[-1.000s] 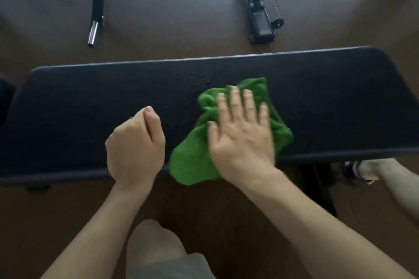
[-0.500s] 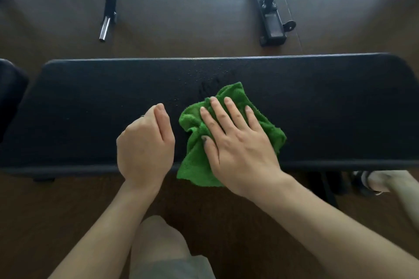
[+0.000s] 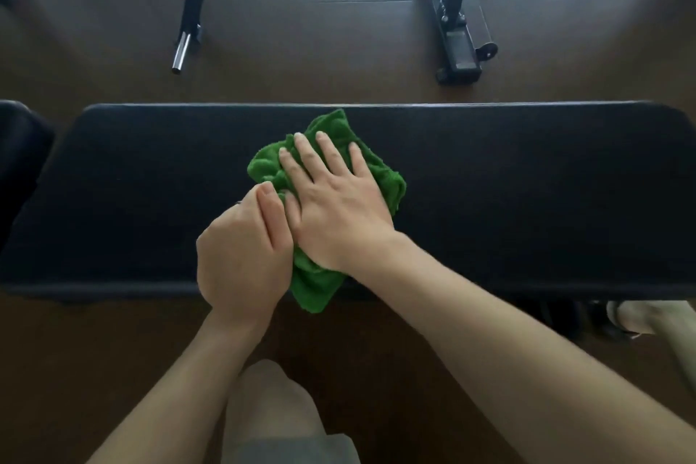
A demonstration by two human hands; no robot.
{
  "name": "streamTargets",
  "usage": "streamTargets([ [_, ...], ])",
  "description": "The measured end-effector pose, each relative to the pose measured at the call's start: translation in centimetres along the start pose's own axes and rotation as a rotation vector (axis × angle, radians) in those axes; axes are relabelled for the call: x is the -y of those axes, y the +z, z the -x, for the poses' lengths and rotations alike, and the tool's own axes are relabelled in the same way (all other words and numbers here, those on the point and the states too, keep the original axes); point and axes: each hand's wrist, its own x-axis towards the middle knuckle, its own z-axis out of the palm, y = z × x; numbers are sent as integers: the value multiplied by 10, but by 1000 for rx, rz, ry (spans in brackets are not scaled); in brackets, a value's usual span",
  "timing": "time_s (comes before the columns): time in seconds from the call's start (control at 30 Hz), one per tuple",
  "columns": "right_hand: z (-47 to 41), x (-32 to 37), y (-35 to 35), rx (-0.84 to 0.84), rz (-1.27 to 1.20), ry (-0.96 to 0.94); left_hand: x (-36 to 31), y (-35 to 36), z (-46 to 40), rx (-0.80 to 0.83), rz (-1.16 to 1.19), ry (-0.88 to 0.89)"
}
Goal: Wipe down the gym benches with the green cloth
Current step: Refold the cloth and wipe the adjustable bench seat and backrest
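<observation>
A long black padded gym bench (image 3: 527,192) runs across the view from left to right. The crumpled green cloth (image 3: 380,169) lies near its middle, one corner hanging over the near edge. My right hand (image 3: 335,203) presses flat on the cloth with fingers spread. My left hand (image 3: 241,260) is curled into a loose fist right beside it, thumb against the right hand and the cloth's edge. Nothing shows inside the left fist.
Beyond the bench a black metal equipment frame (image 3: 452,30) with a chrome tube end (image 3: 180,56) stands on the brown floor. Another dark pad (image 3: 19,162) sits at the left edge. My knee (image 3: 271,403) is below; a foot (image 3: 632,316) shows at lower right.
My right hand has pushed the cloth leftward and toward the far edge of the bench, bunching it. The two hands, apart before, now touch.
</observation>
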Motion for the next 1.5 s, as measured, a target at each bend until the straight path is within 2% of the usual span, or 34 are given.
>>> streamTargets([
  [0.2, -72, -38, -13, -29, 45, 34, 2, 0, 2, 0, -27, -5],
  [0.33, -60, -126, -32, -164, 133, 335, 1, 1, 1, 16, -35, 3],
  [0.43, -22, -202, -50, -148, 162, 576, 0, 1, 2, 26, -23, 16],
  [0.5, -12, -218, -55, -138, 156, 690, -1, 3, 1, 16, -15, 9],
  [0.57, -24, -197, -50, -133, 154, 732, -1, 3, 1, 6, -22, 7],
  [0.63, -44, -147, -35, -117, 157, 649, -3, 3, 1, 12, -33, 5],
  [0.77, -68, -31, -10, -66, 80, 298, -2, 2, 2, -11, -45, 9],
  [0.87, -57, -42, -14, -47, 29, 148, 1, 1, 1, -13, -33, 6],
  [0.93, -38, -97, -23, -97, 64, 232, 1, 1, 2, 11, -24, 6],
  [1.07, 23, -203, -45, -108, 94, 592, 0, 1, 3, 24, 6, 25],
  [1.17, 45, -181, -38, -81, 67, 711, -1, 2, 1, 25, 23, 11],
  [1.23, 42, -125, -24, -95, 63, 664, -1, 0, 1, 30, 21, -19],
  [1.37, 45, -22, 3, -80, 29, 327, 1, -3, -3, 27, 84, -42],
  [1.43, 55, -23, 2, -72, 2, 251, 11, -10, -5, 15, 74, 14],
  [1.5, 73, -50, -1, -88, 23, 268, 33, -28, -10, 16, -54, 115],
])
